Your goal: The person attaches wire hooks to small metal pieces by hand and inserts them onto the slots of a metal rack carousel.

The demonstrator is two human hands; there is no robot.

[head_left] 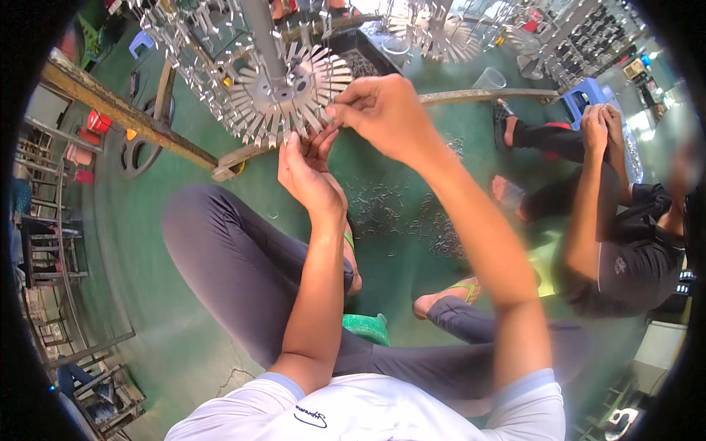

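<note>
Fingertips bunched on the right hand, four o'clock on the slotted metal disc; left hand curled, half-past five! Can't tell what either grips. Disc sits at eleven in view, metal bits littering the floor beyond, at five from it.

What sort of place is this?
Probably a small factory or workshop: there's a round metal rack full of small metal parts, a black bin holding small pieces, and more bits scattered across the green floor.

Two nearest hands and two blue stools show.
</note>
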